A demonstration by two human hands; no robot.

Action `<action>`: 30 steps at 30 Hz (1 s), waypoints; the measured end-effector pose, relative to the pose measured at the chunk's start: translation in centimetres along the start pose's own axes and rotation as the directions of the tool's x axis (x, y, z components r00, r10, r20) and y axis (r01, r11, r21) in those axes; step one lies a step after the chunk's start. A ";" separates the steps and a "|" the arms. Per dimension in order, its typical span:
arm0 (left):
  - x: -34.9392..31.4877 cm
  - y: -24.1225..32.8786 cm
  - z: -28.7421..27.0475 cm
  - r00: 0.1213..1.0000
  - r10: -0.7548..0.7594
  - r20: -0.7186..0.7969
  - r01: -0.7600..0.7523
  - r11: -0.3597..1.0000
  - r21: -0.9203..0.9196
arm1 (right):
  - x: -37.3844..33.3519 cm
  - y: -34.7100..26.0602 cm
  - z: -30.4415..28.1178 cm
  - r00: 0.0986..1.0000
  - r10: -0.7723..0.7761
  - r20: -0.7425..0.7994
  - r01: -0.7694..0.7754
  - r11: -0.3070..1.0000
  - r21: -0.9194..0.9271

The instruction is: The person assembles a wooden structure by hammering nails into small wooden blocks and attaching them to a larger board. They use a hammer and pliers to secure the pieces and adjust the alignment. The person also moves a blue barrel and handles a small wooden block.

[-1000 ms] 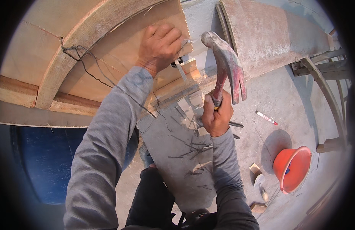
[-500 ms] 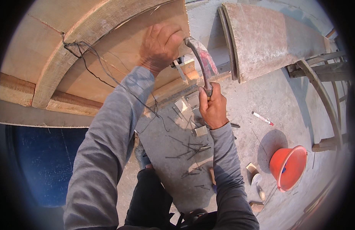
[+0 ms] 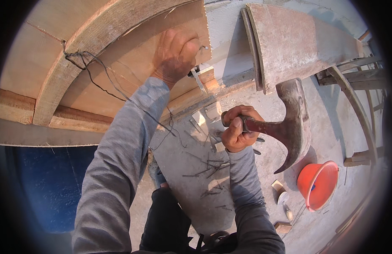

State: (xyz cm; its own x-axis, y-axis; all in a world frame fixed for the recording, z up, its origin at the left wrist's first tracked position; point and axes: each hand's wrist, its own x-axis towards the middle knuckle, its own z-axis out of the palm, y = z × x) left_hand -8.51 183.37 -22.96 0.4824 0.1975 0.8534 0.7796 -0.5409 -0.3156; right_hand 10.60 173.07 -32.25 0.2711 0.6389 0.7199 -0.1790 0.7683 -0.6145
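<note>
My right hand (image 3: pixel 240 128) grips a claw hammer (image 3: pixel 295 122) by its handle, out over the floor. The hammer's head is to the right of the hand, with its curved claw pointing down. My left hand (image 3: pixel 177 53) is closed against a plywood panel (image 3: pixel 141 55) near its rough right edge. A nail (image 3: pixel 205 47), its head showing, sticks out from the left fingers; its shaft is mostly hidden. Just below this hand, a short wood piece (image 3: pixel 208 74) and a dark object stand by the panel. A thin dark wire (image 3: pixel 120 82) hangs across my left forearm.
Nails and wood scraps (image 3: pixel 211 167) lie scattered on the floor in front of me. An orange bucket (image 3: pixel 323 186) and a trowel (image 3: pixel 285 203) are to the right. Old boards (image 3: pixel 306 42) lean at the back right, beside curved timber (image 3: pixel 356 106). Blue sheeting (image 3: pixel 52 182) is at left.
The hammer has swung away from the left hand to the right, its head now large in view. My right hand has turned and come slightly lower. The left hand stays at the panel.
</note>
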 end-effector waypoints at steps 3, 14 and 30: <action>0.1 -0.5 0.0 1.000 0.009 0.017 -0.009 1.000 0.012 | -0.2 4.7 -2.0 0.875 0.358 0.325 -0.145 0.836 -0.529; -0.2 -0.8 -0.3 0.999 -0.024 0.044 0.023 0.999 0.028 | 0.5 5.5 -1.8 0.908 0.347 0.236 -0.213 0.865 -0.454; -0.3 0.4 -1.5 0.996 0.014 0.087 -0.019 0.998 0.064 | -0.6 0.8 -6.9 0.771 0.538 0.341 -0.304 0.781 -0.545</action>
State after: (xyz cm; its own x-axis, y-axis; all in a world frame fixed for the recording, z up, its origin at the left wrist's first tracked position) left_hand -8.95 181.92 -22.75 0.5261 0.2605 0.8095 0.7942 -0.4909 -0.3582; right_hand 16.79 173.07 -35.40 -0.2095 0.9187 0.3349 0.2933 0.3857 -0.8747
